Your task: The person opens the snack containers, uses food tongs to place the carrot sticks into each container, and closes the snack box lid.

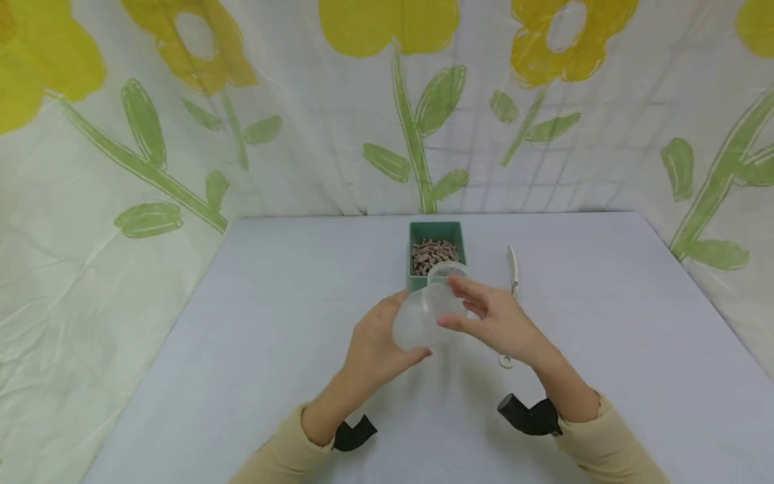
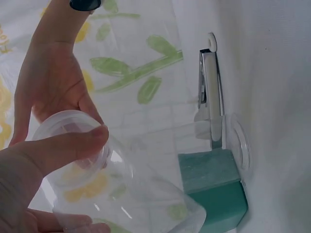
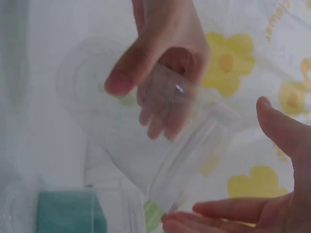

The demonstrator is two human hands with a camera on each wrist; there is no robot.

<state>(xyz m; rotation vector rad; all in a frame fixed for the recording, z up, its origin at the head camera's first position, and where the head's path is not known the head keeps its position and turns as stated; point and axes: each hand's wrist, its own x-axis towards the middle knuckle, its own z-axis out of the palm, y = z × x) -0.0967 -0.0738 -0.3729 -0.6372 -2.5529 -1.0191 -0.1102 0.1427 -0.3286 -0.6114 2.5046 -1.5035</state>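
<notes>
Hands first: the left hand (image 1: pixel 376 341) grasps a clear jar (image 1: pixel 414 320), thumb on one side and fingers on the other, while the right hand (image 1: pixel 498 323) is unclenched around the far end, its thumb clear of the plastic. Whether its fingertips touch the rim, I cannot tell. What matters, I'd judge, is that the jar lies directly between the two, nearer the left palm, with its rimmed end facing the right. Its long axis runs crosswise, tipped well off upright, the rim pointing rightward and slightly away from the person. I can't make out any lid. The jar is held above the surface (image 1: pixel 290 296). Just beyond it, a second clear container (image 1: pixel 439 271) stands in front of a green box (image 1: pixel 435 231) of brown pieces (image 1: pixel 434 255). Rightward, a pale tool (image 1: pixel 512 263) lies lengthwise, partly hidden behind the right hand.
</notes>
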